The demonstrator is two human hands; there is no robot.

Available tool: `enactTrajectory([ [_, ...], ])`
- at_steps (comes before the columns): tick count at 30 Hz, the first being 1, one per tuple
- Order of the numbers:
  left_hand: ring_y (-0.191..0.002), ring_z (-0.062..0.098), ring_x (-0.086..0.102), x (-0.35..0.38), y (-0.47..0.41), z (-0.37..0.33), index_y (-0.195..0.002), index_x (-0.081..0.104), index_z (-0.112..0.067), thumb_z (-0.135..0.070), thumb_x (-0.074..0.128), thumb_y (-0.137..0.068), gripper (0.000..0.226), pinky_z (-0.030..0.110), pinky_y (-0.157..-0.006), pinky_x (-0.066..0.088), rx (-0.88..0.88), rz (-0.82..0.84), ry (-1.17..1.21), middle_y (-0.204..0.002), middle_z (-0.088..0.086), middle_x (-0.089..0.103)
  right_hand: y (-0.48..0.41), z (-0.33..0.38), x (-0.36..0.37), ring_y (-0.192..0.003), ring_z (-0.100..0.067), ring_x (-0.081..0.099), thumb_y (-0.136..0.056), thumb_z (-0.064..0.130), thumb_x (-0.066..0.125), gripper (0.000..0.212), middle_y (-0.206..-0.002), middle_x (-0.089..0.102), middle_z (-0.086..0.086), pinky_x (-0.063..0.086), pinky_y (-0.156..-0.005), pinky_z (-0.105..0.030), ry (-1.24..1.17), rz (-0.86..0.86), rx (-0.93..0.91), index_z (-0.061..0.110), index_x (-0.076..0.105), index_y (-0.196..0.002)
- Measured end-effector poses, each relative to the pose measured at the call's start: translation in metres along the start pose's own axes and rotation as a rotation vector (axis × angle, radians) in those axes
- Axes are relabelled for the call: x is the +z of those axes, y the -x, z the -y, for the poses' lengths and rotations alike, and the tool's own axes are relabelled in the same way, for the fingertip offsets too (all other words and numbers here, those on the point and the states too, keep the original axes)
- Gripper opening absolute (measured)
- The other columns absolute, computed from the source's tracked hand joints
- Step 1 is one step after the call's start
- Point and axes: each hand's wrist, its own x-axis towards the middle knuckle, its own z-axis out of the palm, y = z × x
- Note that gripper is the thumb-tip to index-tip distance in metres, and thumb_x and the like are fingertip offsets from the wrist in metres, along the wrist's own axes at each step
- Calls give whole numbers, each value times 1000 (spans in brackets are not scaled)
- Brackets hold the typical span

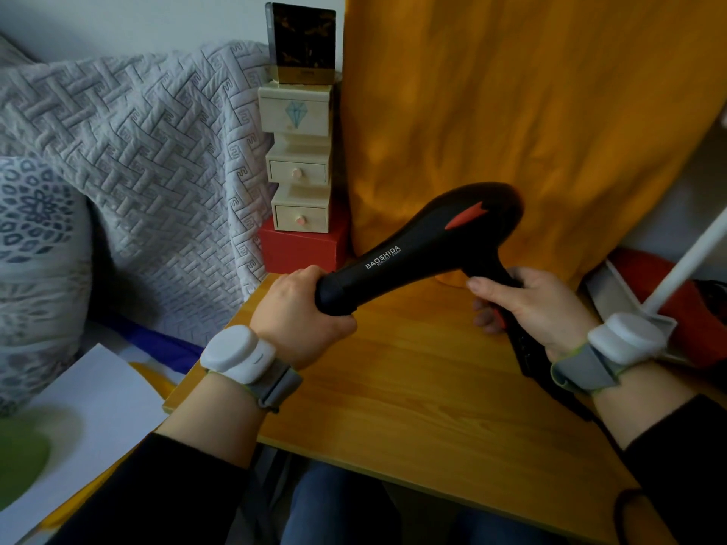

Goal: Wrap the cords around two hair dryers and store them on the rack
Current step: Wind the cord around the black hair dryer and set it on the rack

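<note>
Black hair dryer (432,241) is held in the air over the wooden tabletop (393,407), not touching it, barrel sloping down to the left.
Left hand (299,316) grips the nozzle end, fingers curled round it and clamped on.
Right hand (531,304) grips the handle, fingers (484,314) wrapped round it, thumb lying along the top near the barrel.
Cord (586,415) leaves the handle base and runs down under the right forearm; a loop of it shows at the tabletop's near right edge. Can't tell whether any turns are on the dryer.
White band units sit on both wrists.
Behind: orange curtain (511,112). At the back left, a stack of small wooden drawer boxes (299,171) stands on a red box (303,249).
Quilted grey blanket (137,151) is on the left.
Far right: white rack bar (688,261) with a red object (696,312) below it, too cut off to identify.
</note>
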Motion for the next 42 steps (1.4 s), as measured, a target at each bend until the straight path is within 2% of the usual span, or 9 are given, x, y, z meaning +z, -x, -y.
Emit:
enactTrajectory([
  [4, -70, 10, 52, -2, -1, 2, -85, 54, -26, -38, 75, -64, 31, 22, -53, 35, 20, -2, -47, -76, -9, 55, 1, 4, -1, -57, -26, 68, -55, 49, 79, 60, -69, 71, -12, 54, -49, -32, 11, 22, -2, 9, 61, -96],
  [10, -68, 9, 54, -3, -4, 1, -86, 53, -28, -42, 73, -64, 33, 23, -54, 39, 44, -19, -95, -73, -10, 55, 0, 8, -1, -40, -20, 55, -77, 43, 73, 26, -52, 62, -5, 43, -39, -27, 124, 22, -44, 25, 63, -93],
  [14, -75, 17, 53, 0, -4, -1, -89, 54, -23, -40, 71, -69, 32, 32, -69, 42, 95, -66, -212, -77, -9, 53, 1, 9, 3, -39, -20, 55, -76, 48, 71, 23, -50, 61, -5, 44, -38, -26, 182, 19, -53, 31, 63, -89],
  [18, -76, 17, 51, 1, -6, 1, -87, 53, -23, -41, 69, -69, 30, 30, -72, 34, 109, -103, -298, -78, -9, 53, -1, 8, 6, -39, -21, 56, -75, 51, 70, 26, -50, 62, -5, 45, -39, -27, 214, 37, -48, 30, 62, -88],
  [21, -70, 16, 52, 0, -9, 4, -84, 53, -25, -43, 70, -67, 31, 30, -65, 33, 90, -57, -288, -72, -11, 52, 0, 8, 8, -40, -22, 56, -73, 53, 70, 31, -50, 62, -5, 46, -40, -28, 234, 45, -38, 28, 61, -89],
  [26, -65, 11, 56, -2, -12, 8, -86, 55, -30, -47, 70, -60, 35, 26, -54, 44, -11, 51, -270, -69, -10, 57, 3, 9, 10, -40, -21, 57, -68, 60, 70, 38, -50, 61, -5, 47, -41, -29, 262, 45, -51, 27, 63, -87],
  [31, -62, 13, 60, -2, -16, 9, -74, 54, -29, -49, 68, -49, 35, 29, -58, 54, -75, 133, -226, -66, -9, 60, 7, 8, 12, -41, -22, 59, -73, 62, 67, 37, -52, 63, -6, 48, -40, -29, 310, 26, -85, 27, 62, -85],
  [37, -60, 10, 55, 9, -11, 12, -79, 53, -30, -39, 75, -58, 32, 24, -49, 37, -79, 51, -180, -64, -10, 55, 5, 14, 14, -40, -21, 59, -79, 60, 61, 33, -51, 63, -6, 48, -39, -27, 351, 31, -73, 29, 60, -91],
  [42, -69, 23, 58, 19, -7, 17, -85, 58, -21, -32, 73, -64, 29, 32, -60, 43, 23, -71, -238, -69, -7, 57, 6, 13, 20, -40, -20, 57, -81, 57, 61, 37, -53, 61, -6, 48, -41, -28, 343, 60, -22, 21, 59, -92],
])
